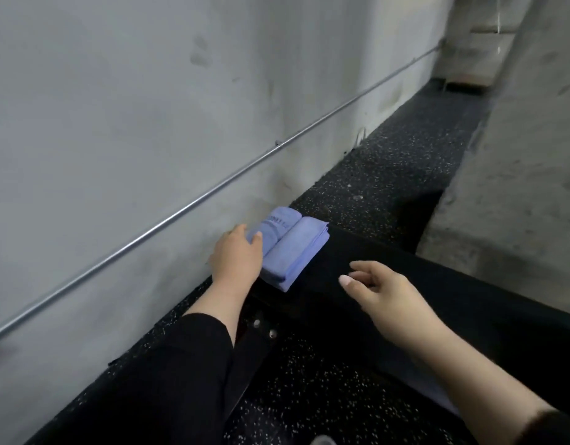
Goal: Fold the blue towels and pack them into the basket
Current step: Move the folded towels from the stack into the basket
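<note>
**Left hand on the folded towels, right hand free above the bench**

The left hand point(235, 255) lies at the 9 o'clock side of the stack of folded light-blue terry towels point(288, 248), its fingers loosely bent over the stack's near-left edge and the thumb tip pressed on top; whether they truly grip the cloth cannot be told. The right hand point(378, 285) hovers at 3 o'clock of the stack, apart from it, fingers relaxed and spread, holding nothing.

The towels sit at the left end of a long black padded bench point(437, 284), their corner overhanging its 6 o'clock edge. Just beyond, at 10 o'clock, rises a scuffed grey wall point(117, 107) carrying a thin metal pipe point(213, 191). Black speckled rubber flooring point(389, 162) runs off toward 1 o'clock, open between the wall and a grey concrete pillar point(518, 155). No basket is in sight.
</note>
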Demonstrator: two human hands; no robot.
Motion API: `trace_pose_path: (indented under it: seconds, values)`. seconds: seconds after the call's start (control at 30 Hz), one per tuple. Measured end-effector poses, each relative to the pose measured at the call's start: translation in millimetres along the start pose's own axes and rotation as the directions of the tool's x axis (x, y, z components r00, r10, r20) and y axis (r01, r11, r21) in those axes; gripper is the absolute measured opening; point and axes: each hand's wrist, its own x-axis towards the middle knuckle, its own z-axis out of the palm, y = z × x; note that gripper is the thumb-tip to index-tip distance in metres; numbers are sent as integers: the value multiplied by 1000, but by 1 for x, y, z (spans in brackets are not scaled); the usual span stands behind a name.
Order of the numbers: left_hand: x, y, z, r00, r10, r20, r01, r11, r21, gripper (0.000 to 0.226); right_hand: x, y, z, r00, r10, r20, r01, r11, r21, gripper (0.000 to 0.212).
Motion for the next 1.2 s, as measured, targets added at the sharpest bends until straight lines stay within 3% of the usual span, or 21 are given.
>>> trace_pose_path:
  seconds: [0.13,0.2,0.3,0.43,0.5,0.6,0.8,0.9,1.07,1.2]
  values:
    - [21,-18,9,999,-42,28,42,999,-21,46,57,-11,45,963,250,98,-267,930,252,97]
    - [28,-21,13,997,-60,43,61,998,-22,44,75,-22,60,931,328,162,-366,831,419,91]
    - [36,-25,23,992,-78,102,77,997,9,35,98,-37,77,911,376,169,-404,736,543,63]
    - [33,-13,27,955,-149,258,189,972,-137,38,119,-40,88,885,456,91,-423,709,565,55]
    - [23,0,28,919,-142,367,236,945,-228,28,122,-36,85,873,487,36,-423,717,554,58]
    - [12,18,30,874,-112,474,290,901,-321,19,115,-28,68,873,488,-16,-392,721,572,47]
    - [-25,81,20,776,98,623,383,712,-589,36,61,-19,-1,900,411,-147,-189,671,717,28]
    - [-56,121,12,744,187,641,368,686,-627,37,17,-24,-42,906,364,-215,-81,648,757,26]
    - [-120,187,-6,645,341,684,366,648,-668,24,-70,-31,-113,887,249,-388,103,714,692,25]
    - [-177,233,-13,586,473,658,406,531,-744,25,-150,-33,-173,865,159,-477,194,769,609,24]
